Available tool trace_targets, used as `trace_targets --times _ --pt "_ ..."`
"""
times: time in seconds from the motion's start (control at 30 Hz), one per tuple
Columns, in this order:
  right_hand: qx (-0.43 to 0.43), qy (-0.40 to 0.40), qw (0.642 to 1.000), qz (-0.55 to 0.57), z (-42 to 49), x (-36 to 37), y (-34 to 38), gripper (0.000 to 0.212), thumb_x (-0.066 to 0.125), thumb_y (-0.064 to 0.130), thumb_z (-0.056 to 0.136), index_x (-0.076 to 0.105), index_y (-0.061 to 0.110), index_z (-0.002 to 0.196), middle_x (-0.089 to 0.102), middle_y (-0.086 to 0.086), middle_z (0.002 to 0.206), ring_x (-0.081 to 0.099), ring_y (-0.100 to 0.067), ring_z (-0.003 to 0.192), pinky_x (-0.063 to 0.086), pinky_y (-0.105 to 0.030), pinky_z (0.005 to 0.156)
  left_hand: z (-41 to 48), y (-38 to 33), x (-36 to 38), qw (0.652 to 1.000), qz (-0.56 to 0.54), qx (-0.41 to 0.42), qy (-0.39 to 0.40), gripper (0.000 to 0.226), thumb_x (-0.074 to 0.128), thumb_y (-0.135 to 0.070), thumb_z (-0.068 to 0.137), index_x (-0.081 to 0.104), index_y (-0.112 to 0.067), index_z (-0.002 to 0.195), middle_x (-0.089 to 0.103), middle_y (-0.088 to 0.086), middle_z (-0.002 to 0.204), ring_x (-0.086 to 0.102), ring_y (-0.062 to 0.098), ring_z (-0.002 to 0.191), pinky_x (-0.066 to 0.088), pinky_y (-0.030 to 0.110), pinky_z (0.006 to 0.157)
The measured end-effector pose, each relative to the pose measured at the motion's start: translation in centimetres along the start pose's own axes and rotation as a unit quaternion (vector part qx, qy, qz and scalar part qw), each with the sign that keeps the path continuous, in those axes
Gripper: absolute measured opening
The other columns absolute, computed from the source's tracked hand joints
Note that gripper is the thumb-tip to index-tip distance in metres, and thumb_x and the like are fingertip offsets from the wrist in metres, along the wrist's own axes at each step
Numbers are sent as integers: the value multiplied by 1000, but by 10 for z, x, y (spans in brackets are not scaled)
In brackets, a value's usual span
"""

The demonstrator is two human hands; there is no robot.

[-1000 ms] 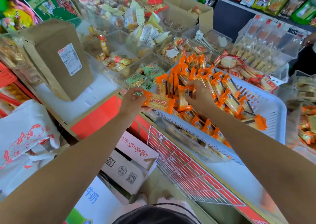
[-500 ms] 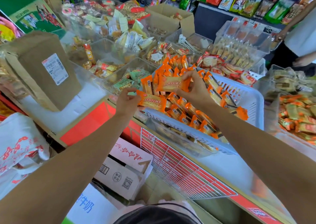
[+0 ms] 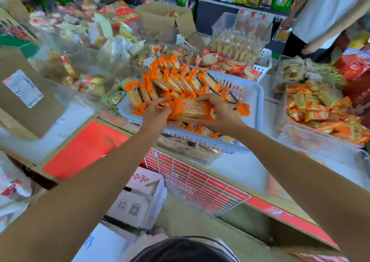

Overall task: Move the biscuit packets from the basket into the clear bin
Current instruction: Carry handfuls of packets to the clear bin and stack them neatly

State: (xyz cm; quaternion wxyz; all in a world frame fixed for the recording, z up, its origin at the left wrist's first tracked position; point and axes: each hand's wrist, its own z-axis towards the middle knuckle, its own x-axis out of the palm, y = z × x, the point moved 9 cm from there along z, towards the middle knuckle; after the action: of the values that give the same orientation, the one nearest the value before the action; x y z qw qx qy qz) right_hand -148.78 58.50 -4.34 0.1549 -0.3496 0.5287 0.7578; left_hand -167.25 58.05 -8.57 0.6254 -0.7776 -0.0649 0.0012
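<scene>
- Step in hand, as I judge it: gathering a load. My left hand [image 3: 155, 114] and right hand [image 3: 222, 112] each grip one end of a small stack of orange film-wrapped biscuit packets [image 3: 190, 109], fingers curled round it.
- Location: the stack hangs just above the near edge of the pale slotted plastic basket [image 3: 257, 101]. The basket sits on the white surface [image 3: 240, 167] and is full of similar packets stood in rows, so most of the task appears to remain.
- Destination: a clear plastic bin [image 3: 186, 151] shows partly beneath the basket's near rim. A second clear bin [image 3: 300, 137], holding orange packets, stands to the right. I cannot tell which is meant.
- Next move calls for squeezing the stack square, lifting it over the rim, and lowering it into the bin before release. The slick wrappers are likely to fan apart otherwise.
</scene>
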Motion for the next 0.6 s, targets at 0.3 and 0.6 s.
trace_targets --times 0.3,0.6 --pt "23 -65 996 -62 -132 -106 -78 57 80 30 70 53 12 117 59 8 103 58 -15 87 50 -36 78 -69 18 167 989 107 76 72 28 48 -8 98 53 -15 125 57 -1 87 58 -5 57 47 11 57" --pt "158 -130 973 -109 -273 -200 -181 56 81 22 71 54 13 120 60 0 110 58 -23 97 49 -39 82 -121 71 321 916 296 209 170 34 46 -10 96 51 -6 129 56 13 124 57 24 108 41 25 89"
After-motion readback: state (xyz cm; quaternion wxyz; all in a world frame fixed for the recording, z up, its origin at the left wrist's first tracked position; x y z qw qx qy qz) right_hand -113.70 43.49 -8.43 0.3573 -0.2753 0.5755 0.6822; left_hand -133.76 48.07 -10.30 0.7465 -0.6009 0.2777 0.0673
